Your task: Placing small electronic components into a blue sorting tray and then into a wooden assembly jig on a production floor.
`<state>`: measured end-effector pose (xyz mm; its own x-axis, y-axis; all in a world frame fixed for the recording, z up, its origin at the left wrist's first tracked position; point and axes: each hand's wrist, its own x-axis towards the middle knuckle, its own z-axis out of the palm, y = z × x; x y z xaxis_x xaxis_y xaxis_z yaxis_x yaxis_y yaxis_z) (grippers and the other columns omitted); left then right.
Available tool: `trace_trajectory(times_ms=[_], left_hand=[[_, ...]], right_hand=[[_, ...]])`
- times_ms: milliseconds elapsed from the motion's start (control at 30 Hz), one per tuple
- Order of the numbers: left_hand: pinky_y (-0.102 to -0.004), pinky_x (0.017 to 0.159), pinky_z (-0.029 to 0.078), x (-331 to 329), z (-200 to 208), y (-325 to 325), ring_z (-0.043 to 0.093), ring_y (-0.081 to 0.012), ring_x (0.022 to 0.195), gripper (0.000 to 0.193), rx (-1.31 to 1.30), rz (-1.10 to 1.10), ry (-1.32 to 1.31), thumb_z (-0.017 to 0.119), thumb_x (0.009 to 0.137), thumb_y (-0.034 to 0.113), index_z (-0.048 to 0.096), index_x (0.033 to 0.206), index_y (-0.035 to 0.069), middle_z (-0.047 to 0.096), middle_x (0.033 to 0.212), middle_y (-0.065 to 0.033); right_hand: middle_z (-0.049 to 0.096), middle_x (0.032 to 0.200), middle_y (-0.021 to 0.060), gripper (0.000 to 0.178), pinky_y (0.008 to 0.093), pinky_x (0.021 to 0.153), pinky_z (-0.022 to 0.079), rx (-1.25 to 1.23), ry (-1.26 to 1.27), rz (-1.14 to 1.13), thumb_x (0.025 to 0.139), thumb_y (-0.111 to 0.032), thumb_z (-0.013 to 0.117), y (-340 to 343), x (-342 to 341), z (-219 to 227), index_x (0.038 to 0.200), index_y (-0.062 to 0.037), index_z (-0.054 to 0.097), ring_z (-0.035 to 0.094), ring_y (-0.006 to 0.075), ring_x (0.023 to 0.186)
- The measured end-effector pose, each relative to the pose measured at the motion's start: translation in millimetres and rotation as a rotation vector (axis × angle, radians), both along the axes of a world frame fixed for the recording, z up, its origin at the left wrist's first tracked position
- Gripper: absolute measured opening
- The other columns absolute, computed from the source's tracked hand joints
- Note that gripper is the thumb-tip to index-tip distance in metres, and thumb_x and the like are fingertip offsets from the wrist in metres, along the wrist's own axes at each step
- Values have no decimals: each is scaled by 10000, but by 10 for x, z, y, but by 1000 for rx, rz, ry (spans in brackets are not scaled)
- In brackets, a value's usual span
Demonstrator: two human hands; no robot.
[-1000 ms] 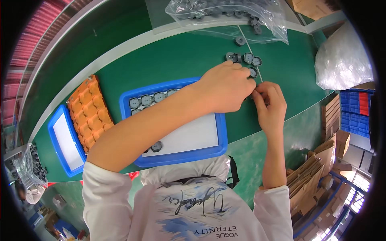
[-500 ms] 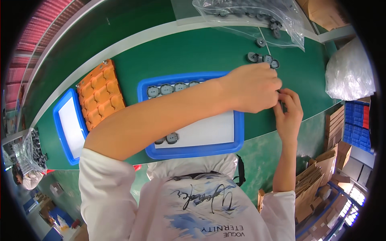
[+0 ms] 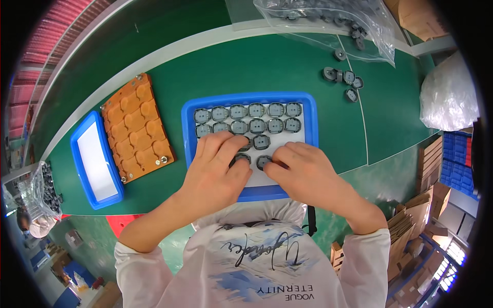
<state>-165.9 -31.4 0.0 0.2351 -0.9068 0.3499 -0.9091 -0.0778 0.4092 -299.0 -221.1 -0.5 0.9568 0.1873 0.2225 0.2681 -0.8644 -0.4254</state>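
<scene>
A blue tray [image 3: 311, 123] with a white liner lies on the green table in front of me. Rows of small grey round parts [image 3: 257, 110] fill its far half. My left hand [image 3: 218, 169] rests over the tray's near left part, fingertips on a grey part [image 3: 241, 158]. My right hand [image 3: 305, 172] lies over the near right part, fingertips touching another grey part [image 3: 263, 161]. Whether either hand grips a part is hidden by the fingers.
An orange moulded plate [image 3: 137, 134] and a second blue tray [image 3: 95, 160] lie to the left. Loose grey parts [image 3: 341, 79] and a clear bag of them [image 3: 328, 18] sit at the far right. A white bag [image 3: 449, 97] and cardboard pieces [image 3: 429, 169] stand right.
Both hands have come back from the loose parts at the far right and now rest on the near half of the blue tray. More grey parts sit in the tray's rows.
</scene>
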Motion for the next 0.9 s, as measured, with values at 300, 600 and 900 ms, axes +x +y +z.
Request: trace_trajectory(times_ms=[300, 600, 900], left_hand=[[-477, 942, 455, 70, 61, 12, 528, -370, 1141, 254, 42, -21, 26, 809, 639, 48, 674, 853, 20, 601, 1248, -139], [-427, 842, 468, 406, 337, -613, 579, -321, 977, 231, -95, -81, 206, 771, 736, 65, 669, 942, 36, 623, 973, -111], [-470, 882, 522, 636, -82, -2294, 642, -394, 996, 188, 162, -235, 11, 635, 856, 147, 674, 977, 9, 666, 998, -182]], right_hand=[[509, 799, 37, 140, 350, 615, 484, 0, -76, 6, 692, -114, 677, 20, 130, -24, 823, -82, 640, 565, 219, 716], [641, 919, 94, 182, 364, 655, 509, 144, -255, -333, 763, -59, 765, -558, 71, 123, 914, -34, 666, 629, 265, 785], [582, 1184, 112, 303, 421, 984, 409, -102, -182, -796, 804, -185, 798, -1331, 215, -188, 1087, -96, 735, 497, 336, 1149]])
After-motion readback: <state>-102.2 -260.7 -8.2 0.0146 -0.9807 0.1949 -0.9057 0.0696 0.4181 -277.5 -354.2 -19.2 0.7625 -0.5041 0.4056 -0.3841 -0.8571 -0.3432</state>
